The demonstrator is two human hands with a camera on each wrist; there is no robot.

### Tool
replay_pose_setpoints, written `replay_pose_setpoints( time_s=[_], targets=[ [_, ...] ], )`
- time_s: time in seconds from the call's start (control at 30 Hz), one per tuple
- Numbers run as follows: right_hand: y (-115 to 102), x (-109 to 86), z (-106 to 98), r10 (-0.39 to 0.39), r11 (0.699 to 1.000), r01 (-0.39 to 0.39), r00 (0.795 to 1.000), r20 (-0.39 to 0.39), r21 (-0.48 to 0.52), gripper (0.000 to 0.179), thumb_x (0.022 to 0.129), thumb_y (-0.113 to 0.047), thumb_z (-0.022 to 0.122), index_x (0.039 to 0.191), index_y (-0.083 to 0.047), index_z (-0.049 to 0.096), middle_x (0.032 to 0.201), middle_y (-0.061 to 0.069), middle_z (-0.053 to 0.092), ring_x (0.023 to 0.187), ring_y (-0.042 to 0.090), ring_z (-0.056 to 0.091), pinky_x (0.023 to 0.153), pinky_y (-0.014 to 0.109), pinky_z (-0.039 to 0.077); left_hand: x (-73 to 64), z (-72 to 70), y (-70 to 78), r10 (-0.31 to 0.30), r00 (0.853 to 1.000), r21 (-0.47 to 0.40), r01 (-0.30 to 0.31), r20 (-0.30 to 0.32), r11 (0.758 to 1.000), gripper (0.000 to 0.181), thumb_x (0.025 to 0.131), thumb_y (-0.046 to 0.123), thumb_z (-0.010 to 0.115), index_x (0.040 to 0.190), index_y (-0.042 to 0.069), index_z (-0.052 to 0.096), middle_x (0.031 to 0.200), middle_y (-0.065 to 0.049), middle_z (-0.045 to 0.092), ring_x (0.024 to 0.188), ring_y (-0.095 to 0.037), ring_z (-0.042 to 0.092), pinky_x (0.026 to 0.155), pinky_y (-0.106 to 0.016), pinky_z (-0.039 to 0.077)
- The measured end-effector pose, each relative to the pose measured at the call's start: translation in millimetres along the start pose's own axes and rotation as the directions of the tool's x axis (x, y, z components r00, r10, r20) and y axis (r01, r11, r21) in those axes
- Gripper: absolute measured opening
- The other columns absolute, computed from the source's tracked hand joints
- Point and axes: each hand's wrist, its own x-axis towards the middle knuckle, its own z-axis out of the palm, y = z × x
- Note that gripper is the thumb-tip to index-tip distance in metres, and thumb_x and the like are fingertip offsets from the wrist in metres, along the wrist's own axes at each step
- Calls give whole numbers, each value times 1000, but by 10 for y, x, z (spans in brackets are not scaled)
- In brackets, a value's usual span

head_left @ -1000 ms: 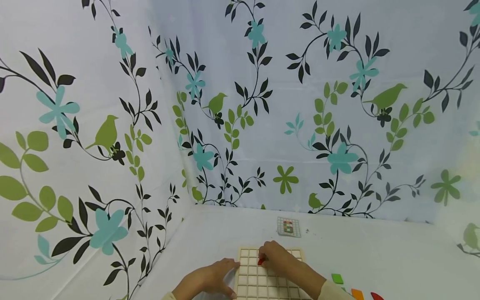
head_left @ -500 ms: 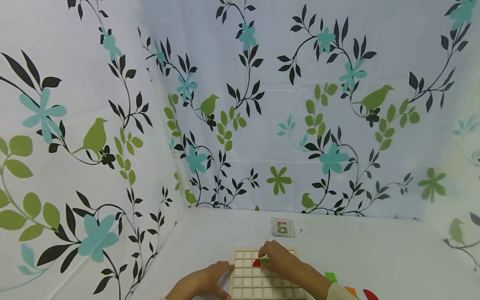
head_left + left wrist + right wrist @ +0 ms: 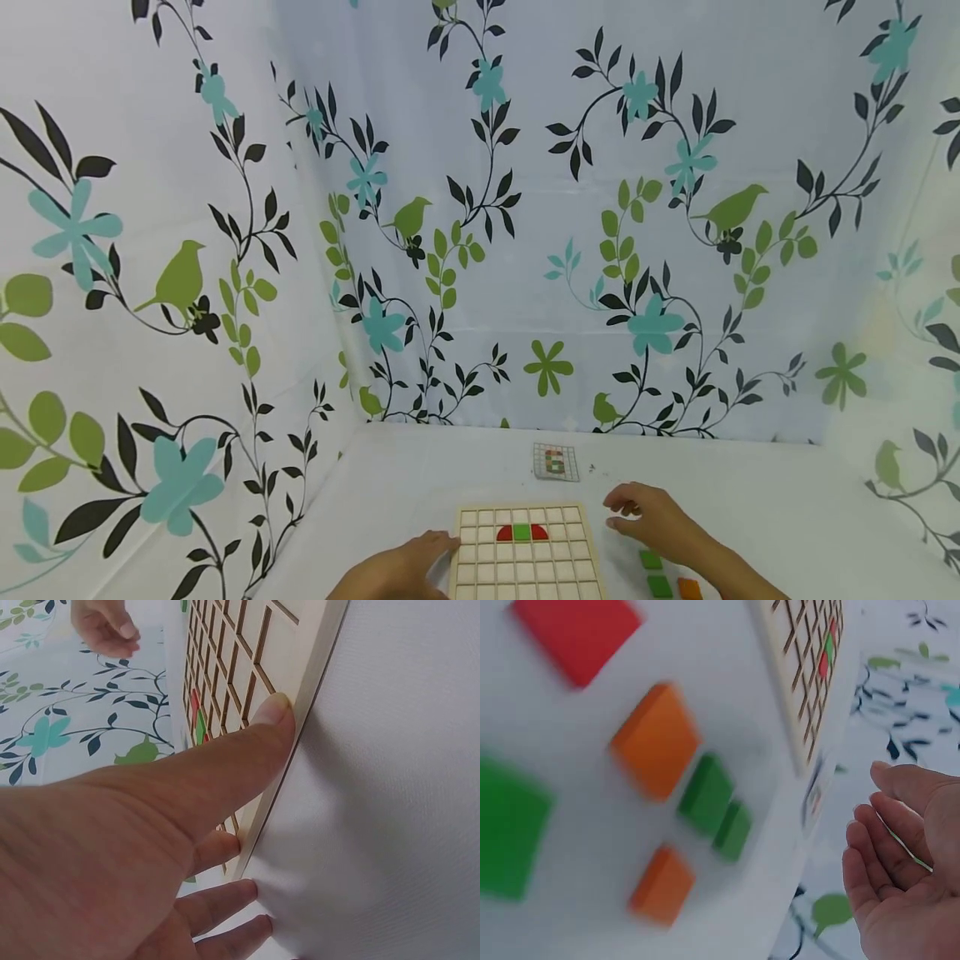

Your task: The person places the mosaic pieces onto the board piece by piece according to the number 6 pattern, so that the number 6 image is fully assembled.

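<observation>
A pale wooden grid board (image 3: 486, 573) lies on the table. Near its far side, a green square tile (image 3: 522, 532) sits in a cell between two red rounded tiles, one on the left (image 3: 506, 533) and one on the right (image 3: 539, 532). My left hand (image 3: 397, 568) rests against the board's left edge; in the left wrist view its thumb (image 3: 271, 711) presses on the frame, with the other fingers stretched along the side. Off the board's right edge, my right hand (image 3: 654, 521) hovers with loosely bent fingers and holds nothing.
Loose tiles lie right of the board, among them green (image 3: 651, 559), orange (image 3: 688, 588) and red (image 3: 577, 634) ones. Behind the board is a small card with a coloured grid pattern (image 3: 556, 462). A patterned curtain (image 3: 465, 250) hangs beyond the table.
My right hand let go of the green tile, now between the two red ones, and moved right, off the board. My left hand stays at the left edge. The head view has shifted slightly.
</observation>
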Motion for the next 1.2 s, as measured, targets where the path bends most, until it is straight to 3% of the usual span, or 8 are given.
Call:
replay_pose_setpoints(
  time_s=[0.23, 0.33, 0.47, 0.57, 0.63, 0.7, 1.07, 1.2],
  targets=[
    [406, -304, -155, 198, 979, -197, 980, -16, 52, 30, 93, -20, 81, 116, -3, 72, 108, 4, 73, 95, 19, 66, 83, 35, 60, 66, 14, -21, 5, 1000, 23, -5, 9, 1000, 66, 86, 21, 89, 145, 15, 60, 153, -13, 55, 146, -41, 47, 118, -65, 38],
    [511, -373, -155, 244, 965, -245, 970, 17, 89, 33, 93, -22, 81, 117, -1, 71, 111, 5, 73, 98, 22, 68, 86, 42, 61, 355, 145, -412, 98, 995, 80, -98, 1, 992, 75, 84, 38, 90, 149, 21, 56, 156, -10, 53, 147, -36, 47, 118, -60, 41],
    [620, -439, -137, 216, 955, -230, 972, 90, 189, 39, 93, -20, 82, 120, 4, 69, 114, 7, 72, 99, 23, 66, 84, 35, 60, 507, 212, -652, 215, 976, 138, -210, -19, 968, 83, 83, 45, 89, 153, 22, 52, 159, -12, 50, 148, -36, 46, 117, -57, 43],
    [702, -465, -100, 169, 945, -199, 976, 135, 258, 40, 94, -17, 81, 121, 9, 66, 115, 9, 71, 98, 22, 63, 81, 27, 57, 590, 256, -722, 225, 974, 121, -222, -17, 968, 85, 81, 45, 90, 153, 22, 53, 158, -14, 50, 148, -38, 45, 116, -60, 42],
    [735, -465, -70, 167, 940, -203, 975, 148, 275, 41, 94, -16, 81, 122, 9, 66, 116, 8, 70, 98, 21, 61, 81, 25, 56, 806, 377, -985, 248, 969, 130, -245, -12, 961, 89, 77, 55, 90, 153, 29, 52, 159, -10, 50, 149, -35, 45, 116, -58, 44],
    [753, -462, -60, 159, 942, -197, 975, 155, 271, 40, 94, -15, 81, 122, 8, 66, 116, 8, 70, 98, 21, 61, 82, 25, 56, 852, 395, -1027, 243, 970, 128, -241, 1, 962, 91, 76, 57, 90, 154, 29, 52, 159, -9, 50, 149, -34, 46, 116, -58, 43],
    [714, -473, -84, 143, 979, -162, 979, 148, 125, 22, 96, -15, 77, 116, -6, 71, 114, 2, 67, 97, 11, 60, 84, 23, 55, 99, -8, -122, 169, 985, 123, -170, 21, 978, 85, 84, 38, 89, 153, 6, 51, 157, -21, 49, 147, -43, 44, 117, -63, 40],
    [697, -477, -65, 145, 984, -156, 981, 130, 83, 20, 96, -16, 77, 114, -9, 72, 111, 0, 67, 92, 3, 57, 82, 20, 53, 47, -23, -56, 132, 991, 87, -133, 12, 987, 82, 83, 30, 91, 151, 7, 53, 157, -19, 49, 148, -43, 43, 118, -62, 39]
  ],
)
